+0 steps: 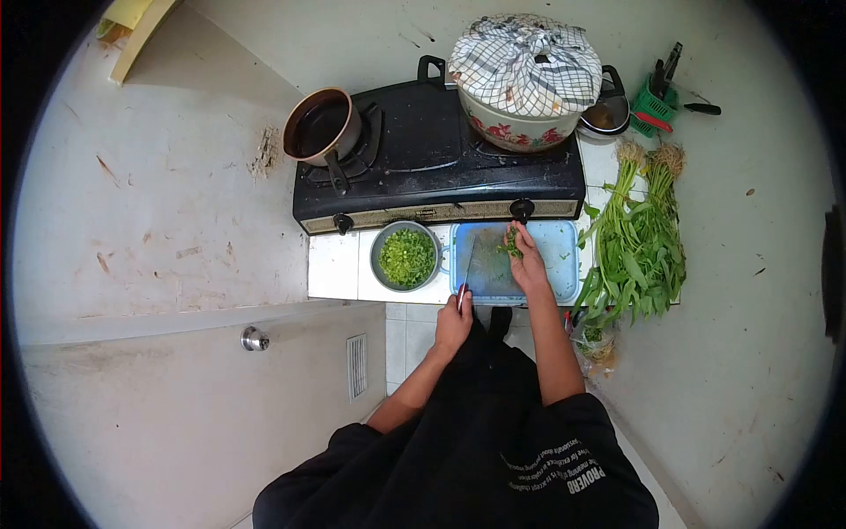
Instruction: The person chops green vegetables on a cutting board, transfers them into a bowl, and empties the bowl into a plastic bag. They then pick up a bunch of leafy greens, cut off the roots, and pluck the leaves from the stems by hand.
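Observation:
My left hand (454, 323) is closed around the dark red handle of a knife (463, 296). The knife's blade points away from me over the left part of a blue cutting board (566, 264). Above the board's middle, my right hand (527, 262) is curled around a small bunch of chopped greens (512, 242), partly hidden by the fingers. Small green bits are scattered on the board. Just left of the board stands a grey bowl (376, 271) filled with chopped green pieces (408, 257).
Behind is a black gas stove (414, 132) with a saucepan (324, 128) and a large floral pot (520, 132) topped by a checked cloth (524, 66). Leafy greens with roots (634, 251) lie at right. A green basket (654, 106) holds utensils. Walls flank both sides.

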A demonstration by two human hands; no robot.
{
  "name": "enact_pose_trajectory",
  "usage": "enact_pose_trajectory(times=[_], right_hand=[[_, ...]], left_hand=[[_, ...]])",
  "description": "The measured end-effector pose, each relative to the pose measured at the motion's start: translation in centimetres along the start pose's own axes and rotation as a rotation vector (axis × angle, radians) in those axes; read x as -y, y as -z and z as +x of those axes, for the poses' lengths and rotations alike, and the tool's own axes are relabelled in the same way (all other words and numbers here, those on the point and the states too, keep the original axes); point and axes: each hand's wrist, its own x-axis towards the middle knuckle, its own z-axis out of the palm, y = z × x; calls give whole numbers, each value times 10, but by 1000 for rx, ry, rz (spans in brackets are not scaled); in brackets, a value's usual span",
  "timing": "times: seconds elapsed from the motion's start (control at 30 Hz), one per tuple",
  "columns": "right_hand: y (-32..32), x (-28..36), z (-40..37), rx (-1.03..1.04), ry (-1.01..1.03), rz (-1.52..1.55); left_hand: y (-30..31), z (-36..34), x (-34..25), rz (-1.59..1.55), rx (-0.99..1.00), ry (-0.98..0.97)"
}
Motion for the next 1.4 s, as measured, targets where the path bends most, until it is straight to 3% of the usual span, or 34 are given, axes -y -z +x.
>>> enact_pose_trajectory(times=[0.17,0.33,0.43,0.57,0.67,0.8,0.9,1.03,1.13,1.23,1.27,1.4], right_hand=[[-10,-5,-7,61,-49,126],[-67,-11,-19,194,-76,130],[-108,-28,-20,378,-105,-37],[-161,-59,-27,517,-39,-845],[-173,-101,-18,548,-97,-867],[-154,-141,8,612,318,-1166],[-147,-134,9,666,440,-1310],[-161,-125,-13,634,685,-1465],[-155,-134,-15,622,680,-1630],[-145,-141,-16,695,484,-1731],[-142,-144,-14,760,554,-1685],[-154,-135,-24,694,738,-1492]], left_hand=[[1,2,1,-18,1,26],[9,1,-2,-24,-17,30],[14,-2,-8,-47,2,47],[15,-6,-5,-79,-22,42],[14,-11,-2,-83,-37,53],[16,-15,2,-109,-59,82],[22,-18,0,-139,-26,147],[13,-19,13,-140,-39,93],[13,-19,14,-154,-9,84],[13,-16,14,-175,11,69],[14,-16,14,-179,20,65],[13,-14,19,-194,25,19]])
